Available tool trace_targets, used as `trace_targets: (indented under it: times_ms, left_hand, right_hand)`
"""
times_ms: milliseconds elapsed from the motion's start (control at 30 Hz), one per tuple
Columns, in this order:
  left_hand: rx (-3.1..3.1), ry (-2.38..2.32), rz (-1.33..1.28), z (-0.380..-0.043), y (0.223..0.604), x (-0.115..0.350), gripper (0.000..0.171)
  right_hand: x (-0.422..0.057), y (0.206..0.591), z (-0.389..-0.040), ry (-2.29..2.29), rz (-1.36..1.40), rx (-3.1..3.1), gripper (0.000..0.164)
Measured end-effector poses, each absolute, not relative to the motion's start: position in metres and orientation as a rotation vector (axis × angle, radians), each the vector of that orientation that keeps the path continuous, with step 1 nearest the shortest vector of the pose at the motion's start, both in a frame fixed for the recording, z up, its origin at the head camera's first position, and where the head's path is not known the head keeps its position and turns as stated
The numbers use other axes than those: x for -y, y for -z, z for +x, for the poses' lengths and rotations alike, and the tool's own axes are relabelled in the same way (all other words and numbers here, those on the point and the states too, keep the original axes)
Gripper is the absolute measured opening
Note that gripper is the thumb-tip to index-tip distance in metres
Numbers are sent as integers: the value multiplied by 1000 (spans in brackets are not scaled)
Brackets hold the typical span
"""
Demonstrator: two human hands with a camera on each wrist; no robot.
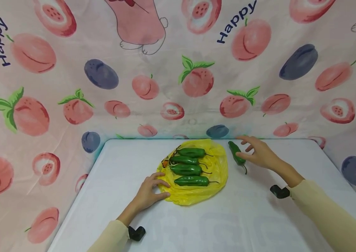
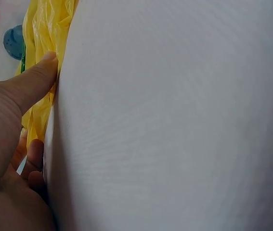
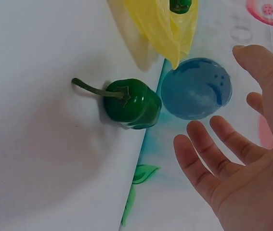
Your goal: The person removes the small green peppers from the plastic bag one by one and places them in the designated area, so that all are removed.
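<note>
The right hand (image 1: 258, 154) hangs spread by the lone green pepper (image 1: 236, 152) beside the yellow plastic bag (image 1: 219, 169) (I count 4 others (image 1: 186, 170) there), apparently a reach wanting a pinch next; the left hand (image 1: 149, 190), loosely spread, touches the bag.

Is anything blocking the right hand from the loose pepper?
Nothing visible. The right wrist view shows only open space between the right hand and the loose pepper; the bag lies left of the pepper.
</note>
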State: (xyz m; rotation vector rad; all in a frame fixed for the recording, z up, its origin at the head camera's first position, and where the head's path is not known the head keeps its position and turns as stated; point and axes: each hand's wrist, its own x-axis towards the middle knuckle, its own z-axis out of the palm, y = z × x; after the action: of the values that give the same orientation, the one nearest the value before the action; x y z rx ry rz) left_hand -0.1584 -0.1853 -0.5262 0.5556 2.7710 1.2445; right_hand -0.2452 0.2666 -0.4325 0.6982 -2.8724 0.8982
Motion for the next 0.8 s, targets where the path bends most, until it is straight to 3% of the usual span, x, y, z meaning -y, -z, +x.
trace_targets:
  times_ms: [800]
  left_hand:
    - [-2764,-1259,572,-160,529,188,20]
  right_hand:
    - [-237,416,-262,-946,929,2753,64]
